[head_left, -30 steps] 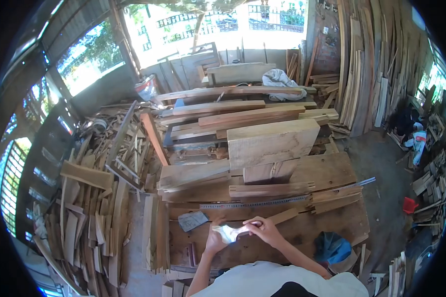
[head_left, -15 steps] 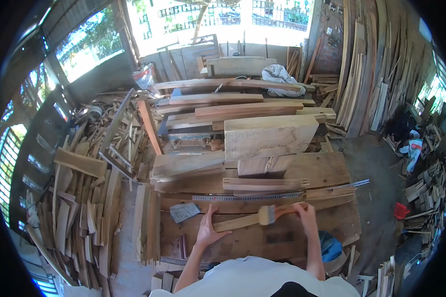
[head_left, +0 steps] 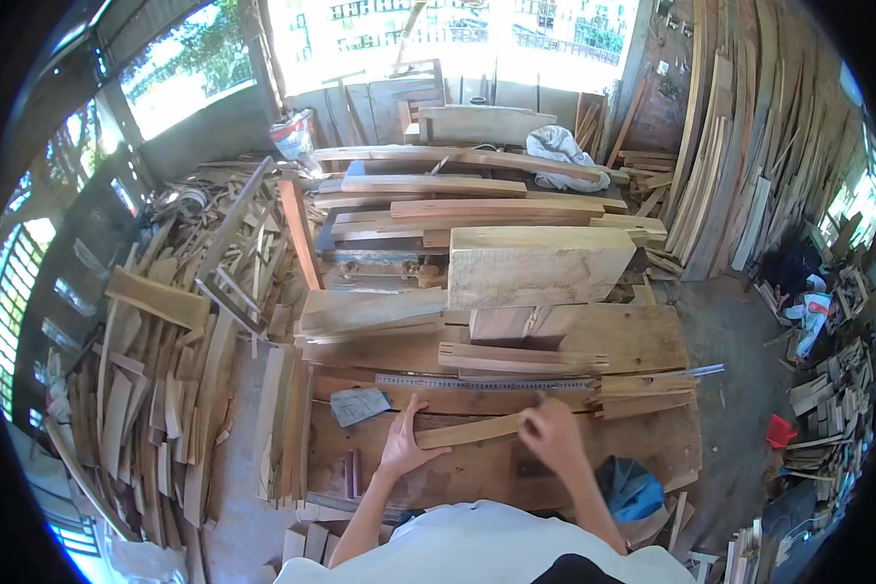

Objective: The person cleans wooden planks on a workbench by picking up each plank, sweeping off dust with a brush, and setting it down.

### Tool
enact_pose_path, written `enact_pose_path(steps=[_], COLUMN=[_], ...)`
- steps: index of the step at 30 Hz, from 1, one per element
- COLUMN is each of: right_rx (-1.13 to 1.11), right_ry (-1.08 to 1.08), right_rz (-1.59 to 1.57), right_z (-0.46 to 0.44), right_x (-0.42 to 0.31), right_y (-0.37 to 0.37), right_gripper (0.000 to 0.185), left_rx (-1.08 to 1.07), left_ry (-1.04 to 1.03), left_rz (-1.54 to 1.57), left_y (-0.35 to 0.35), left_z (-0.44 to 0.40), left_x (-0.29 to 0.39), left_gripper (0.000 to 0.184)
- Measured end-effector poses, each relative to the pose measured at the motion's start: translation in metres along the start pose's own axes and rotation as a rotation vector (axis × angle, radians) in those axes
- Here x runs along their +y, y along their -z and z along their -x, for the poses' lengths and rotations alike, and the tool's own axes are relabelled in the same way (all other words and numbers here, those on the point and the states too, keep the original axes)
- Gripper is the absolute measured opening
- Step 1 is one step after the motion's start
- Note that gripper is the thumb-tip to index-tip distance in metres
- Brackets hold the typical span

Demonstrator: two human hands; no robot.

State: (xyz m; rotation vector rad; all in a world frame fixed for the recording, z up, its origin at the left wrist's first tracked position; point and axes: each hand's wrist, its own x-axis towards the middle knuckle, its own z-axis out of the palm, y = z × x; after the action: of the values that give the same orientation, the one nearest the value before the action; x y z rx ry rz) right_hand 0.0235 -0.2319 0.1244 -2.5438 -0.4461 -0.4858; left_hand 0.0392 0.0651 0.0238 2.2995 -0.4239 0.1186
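A narrow wooden strip (head_left: 472,430) lies on the brown wooden bench (head_left: 652,457), tilted slightly up to the right. At its left end my left hand (head_left: 404,446) grips it, thumb on one side and fingers on the other. My right hand (head_left: 552,433) is closed at the strip's right end; what it holds is mostly hidden, and a small dark tip shows above the fingers. Behind both hands a long measuring ruler (head_left: 477,383) lies across the bench. A grey folded sheet (head_left: 360,406) is left of my left hand.
A thick wood block (head_left: 540,268) stands behind the ruler, with long planks (head_left: 496,209) beyond it. A blue bag (head_left: 631,489) sits at the bench's right front. Scrap wood (head_left: 165,409) is heaped at left. A red object (head_left: 780,430) is on the floor at right.
First my left hand held something pale and crumpled; it now grips the strip. My right hand held a brush over the strip, then moved left and lower, and the brush is no longer clearly visible.
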Motion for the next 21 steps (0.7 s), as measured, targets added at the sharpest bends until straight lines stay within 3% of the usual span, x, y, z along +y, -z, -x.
enact_pose_path(steps=[5,10,13,15,18,21], right_rx=[-0.217,-0.207,-0.210,-0.200,-0.281,-0.182], right_ry=[0.173,0.238,-0.064,-0.163,-0.485,-0.605], right_rz=[-0.206,-0.358,-0.736,-0.765,-0.882,-0.872], right_z=[-0.002,-0.017,-0.023,-0.019,-0.011,0.003], right_x=[-0.067,-0.096,-0.093,-0.078,-0.053,-0.013], right_y=[-0.053,-0.052,-0.041,-0.045,-0.041,-0.034], right_gripper=[0.022,0.020,0.023,0.023,0.024,0.028], left_rx=[0.024,0.034,0.053,0.092,0.071,0.057], left_ry=[-0.002,-0.008,-0.013,-0.021,-0.051,-0.034], left_rz=[0.073,0.119,0.133,0.111,0.090,0.074], left_y=[-0.002,-0.011,-0.011,-0.014,-0.014,-0.011], left_z=[0.000,0.001,0.001,0.001,0.002,0.001], left_x=[-0.004,-0.019,-0.018,-0.016,-0.020,-0.015], left_gripper=[0.127,0.128,0.128,0.129,0.134,0.138])
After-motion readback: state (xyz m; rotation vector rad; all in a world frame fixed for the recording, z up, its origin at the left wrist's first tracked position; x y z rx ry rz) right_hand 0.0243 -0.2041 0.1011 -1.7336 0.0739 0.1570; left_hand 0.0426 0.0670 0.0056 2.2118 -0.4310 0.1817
